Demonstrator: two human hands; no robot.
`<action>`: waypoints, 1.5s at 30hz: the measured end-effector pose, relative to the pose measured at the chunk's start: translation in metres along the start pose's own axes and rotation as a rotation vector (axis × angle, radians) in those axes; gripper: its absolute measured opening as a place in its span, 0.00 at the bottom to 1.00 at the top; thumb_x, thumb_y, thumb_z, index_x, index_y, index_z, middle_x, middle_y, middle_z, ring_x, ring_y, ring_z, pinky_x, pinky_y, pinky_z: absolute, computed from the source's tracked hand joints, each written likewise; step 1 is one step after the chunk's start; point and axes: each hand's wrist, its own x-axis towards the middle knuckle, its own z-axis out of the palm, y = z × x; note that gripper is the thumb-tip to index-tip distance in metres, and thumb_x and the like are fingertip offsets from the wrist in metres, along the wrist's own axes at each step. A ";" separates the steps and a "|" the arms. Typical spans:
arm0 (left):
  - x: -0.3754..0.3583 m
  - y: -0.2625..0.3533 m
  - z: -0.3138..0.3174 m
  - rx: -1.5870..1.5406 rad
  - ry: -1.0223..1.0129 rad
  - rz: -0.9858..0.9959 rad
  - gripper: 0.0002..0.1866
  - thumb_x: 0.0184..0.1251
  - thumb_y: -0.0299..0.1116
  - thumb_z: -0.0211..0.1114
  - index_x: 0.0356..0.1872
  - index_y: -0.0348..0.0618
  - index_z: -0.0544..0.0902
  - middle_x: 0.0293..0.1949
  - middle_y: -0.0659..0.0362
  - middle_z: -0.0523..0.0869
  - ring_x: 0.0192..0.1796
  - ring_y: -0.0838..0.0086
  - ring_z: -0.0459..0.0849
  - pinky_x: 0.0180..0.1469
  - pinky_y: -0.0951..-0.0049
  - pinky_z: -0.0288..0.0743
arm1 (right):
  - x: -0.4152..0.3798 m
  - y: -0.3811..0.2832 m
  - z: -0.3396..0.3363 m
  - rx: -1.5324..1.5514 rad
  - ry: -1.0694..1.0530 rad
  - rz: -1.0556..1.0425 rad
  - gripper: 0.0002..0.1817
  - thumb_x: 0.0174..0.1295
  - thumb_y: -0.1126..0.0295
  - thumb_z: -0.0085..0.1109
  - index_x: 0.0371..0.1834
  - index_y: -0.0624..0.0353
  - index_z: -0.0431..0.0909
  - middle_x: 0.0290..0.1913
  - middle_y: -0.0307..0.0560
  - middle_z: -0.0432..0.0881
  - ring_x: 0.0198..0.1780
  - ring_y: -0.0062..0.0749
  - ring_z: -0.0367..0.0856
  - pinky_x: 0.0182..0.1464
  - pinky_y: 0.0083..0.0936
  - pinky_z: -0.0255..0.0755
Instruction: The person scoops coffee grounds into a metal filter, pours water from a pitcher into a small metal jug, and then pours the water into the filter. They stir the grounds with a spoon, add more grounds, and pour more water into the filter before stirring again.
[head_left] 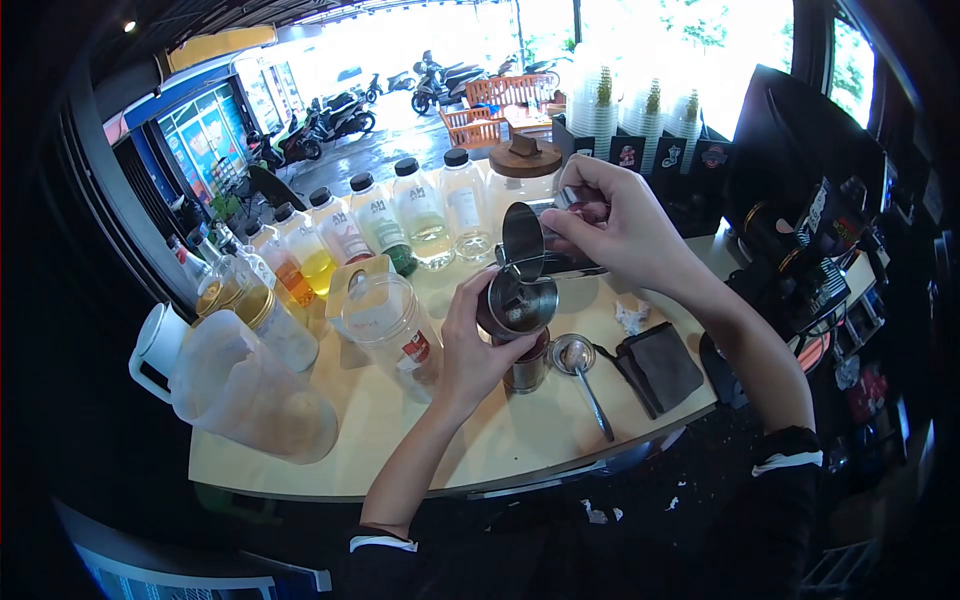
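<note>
Drink-stall counter (pixel 450 440): our left hand (pixel 470 345) clamps the steel filter cup (pixel 518 302) steady atop a glass (pixel 527 368) while our right hand (pixel 610 225) grips the small metal pitcher (pixel 528 240) tilted over it to pour.

This was a small drink stall open to the street: a row of clear syrup bottles with black caps (pixel 400 215), stacked clear plastic cups (pixel 645 110) and parked motorbikes (pixel 340 115) outside showed it.

Row of syrup bottles (pixel 400 215), clear jar (pixel 395 335), spoon (pixel 580 365), dark cloth (pixel 660 365), white pitcher (pixel 160 345).
</note>
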 end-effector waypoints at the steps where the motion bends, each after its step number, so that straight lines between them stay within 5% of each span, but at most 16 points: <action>1: 0.000 0.001 -0.001 0.001 0.001 -0.001 0.41 0.38 0.33 0.81 0.58 0.38 0.71 0.50 0.52 0.80 0.54 0.65 0.80 0.59 0.68 0.72 | 0.000 0.001 0.000 0.007 -0.004 -0.003 0.15 0.56 0.74 0.65 0.30 0.69 0.65 0.27 0.50 0.75 0.27 0.19 0.70 0.32 0.23 0.72; 13: 0.000 -0.010 -0.006 0.116 0.015 0.106 0.41 0.37 0.30 0.81 0.58 0.39 0.70 0.55 0.50 0.77 0.57 0.60 0.79 0.61 0.66 0.72 | -0.004 -0.004 -0.009 -0.033 0.028 0.047 0.14 0.57 0.74 0.63 0.30 0.68 0.66 0.23 0.41 0.70 0.26 0.13 0.68 0.26 0.19 0.67; 18: 0.000 -0.007 -0.007 0.236 0.034 0.148 0.43 0.35 0.34 0.80 0.60 0.46 0.70 0.57 0.56 0.77 0.60 0.62 0.75 0.66 0.54 0.58 | -0.009 -0.008 -0.007 0.062 0.002 0.119 0.13 0.60 0.75 0.62 0.29 0.66 0.65 0.23 0.37 0.70 0.24 0.10 0.67 0.24 0.15 0.65; 31: 0.004 0.000 -0.013 0.398 0.017 0.148 0.43 0.36 0.39 0.79 0.60 0.47 0.71 0.59 0.59 0.77 0.60 0.66 0.75 0.63 0.57 0.57 | -0.022 -0.005 0.000 0.063 -0.013 0.139 0.13 0.59 0.74 0.63 0.30 0.64 0.65 0.22 0.36 0.69 0.25 0.09 0.67 0.23 0.15 0.61; 35: 0.005 -0.001 -0.015 0.397 0.009 0.174 0.44 0.35 0.38 0.79 0.61 0.46 0.71 0.59 0.59 0.76 0.60 0.66 0.75 0.64 0.57 0.57 | -0.024 0.000 -0.006 0.027 -0.002 0.142 0.13 0.59 0.74 0.63 0.29 0.65 0.65 0.21 0.37 0.69 0.25 0.09 0.68 0.23 0.15 0.61; 37: 0.004 -0.001 -0.015 0.400 0.002 0.176 0.44 0.35 0.37 0.79 0.61 0.46 0.71 0.59 0.58 0.76 0.60 0.65 0.75 0.64 0.56 0.57 | -0.025 -0.003 -0.010 -0.083 -0.059 0.165 0.13 0.63 0.75 0.60 0.30 0.61 0.63 0.25 0.31 0.68 0.30 0.06 0.71 0.31 0.09 0.75; 44: 0.003 0.004 -0.017 0.405 -0.023 0.175 0.46 0.31 0.35 0.80 0.62 0.46 0.72 0.57 0.56 0.78 0.61 0.64 0.74 0.65 0.60 0.57 | -0.029 0.005 -0.010 -0.098 -0.049 0.144 0.13 0.63 0.75 0.60 0.29 0.61 0.62 0.22 0.28 0.61 0.28 0.04 0.63 0.31 0.09 0.75; 45: 0.003 0.004 -0.018 0.408 -0.032 0.170 0.46 0.31 0.35 0.80 0.62 0.46 0.72 0.57 0.56 0.78 0.61 0.64 0.74 0.65 0.60 0.57 | -0.029 0.008 -0.009 -0.070 -0.010 0.107 0.14 0.60 0.74 0.62 0.29 0.65 0.64 0.22 0.37 0.66 0.27 0.10 0.65 0.29 0.15 0.71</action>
